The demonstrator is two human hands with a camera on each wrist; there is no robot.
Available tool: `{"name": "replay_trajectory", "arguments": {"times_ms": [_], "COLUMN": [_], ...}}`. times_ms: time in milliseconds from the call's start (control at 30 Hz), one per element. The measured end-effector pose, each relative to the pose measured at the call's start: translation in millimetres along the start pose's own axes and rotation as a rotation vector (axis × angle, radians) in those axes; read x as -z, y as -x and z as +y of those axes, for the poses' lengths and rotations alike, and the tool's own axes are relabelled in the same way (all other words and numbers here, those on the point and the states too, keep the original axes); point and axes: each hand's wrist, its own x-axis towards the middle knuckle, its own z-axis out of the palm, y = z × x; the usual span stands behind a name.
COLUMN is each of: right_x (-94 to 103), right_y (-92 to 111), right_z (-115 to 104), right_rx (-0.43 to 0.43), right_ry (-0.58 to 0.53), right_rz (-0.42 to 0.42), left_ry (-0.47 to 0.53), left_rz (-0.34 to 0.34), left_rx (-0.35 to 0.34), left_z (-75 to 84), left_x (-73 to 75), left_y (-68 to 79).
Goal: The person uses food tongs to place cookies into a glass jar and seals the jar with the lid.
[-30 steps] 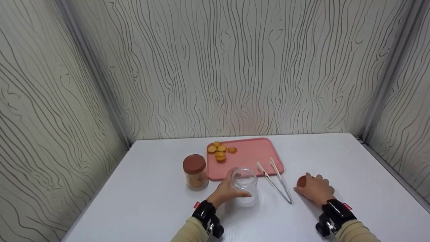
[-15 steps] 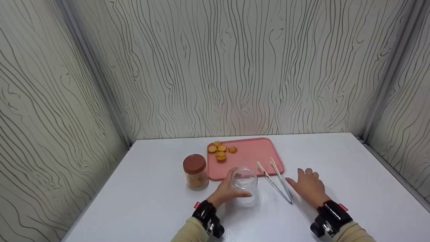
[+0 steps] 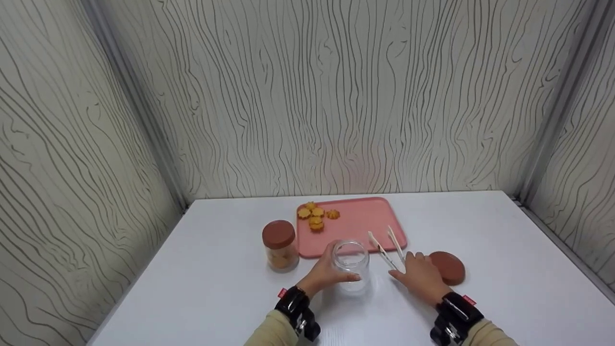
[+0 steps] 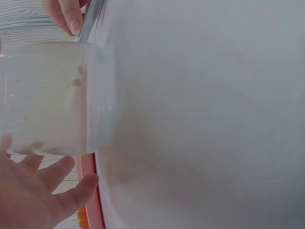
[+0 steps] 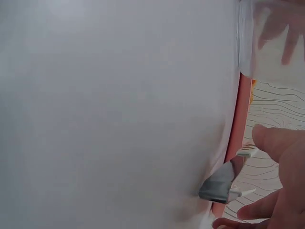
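My left hand [image 3: 323, 273] holds a clear open-topped jar [image 3: 353, 276] upright on the table, thumb at the near side and fingers at the far side. Over the handle end of a pair of tongs [image 3: 383, 252] hovers my right hand [image 3: 423, 278]. The right wrist view has the tongs [image 5: 219, 183] lying between the spread thumb [image 5: 271, 140] and fingers, with a gap to the thumb. The tongs' pale tips rest on the pink tray [image 3: 362, 223]. A brown lid [image 3: 450, 269] lies just right of my right hand.
Several yellow flower-shaped pieces [image 3: 317, 213], perhaps cookies, sit at the tray's left end. Left of the tray stands a second jar [image 3: 279, 246] with its brown lid on and pale pieces inside. Patterned panels [image 3: 336, 96] wall the white table at the back and sides.
My right hand has let go of the brown lid, which stays on the table, and has moved left to the tongs. My left hand and the jar have kept their place.
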Motion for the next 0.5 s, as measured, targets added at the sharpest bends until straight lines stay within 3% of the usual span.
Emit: {"name": "replay_trajectory", "arguments": {"times_ms": [300,500], "right_x": [0.0,2.1], "right_y": [-3.4,-6.1], "right_z": [-0.5,0.0], "right_rx": [0.027,-0.016], "right_ry": [-0.025,-0.133], "right_rz": [-0.052,-0.086], "left_ry": [0.024,0.035], "left_rz": [-0.011,-0.018], "left_rx": [-0.004,-0.003], "left_z": [1.9,-0.1], "left_x": [3.4,2.1], "left_y": [-2.7,-3.0]}}
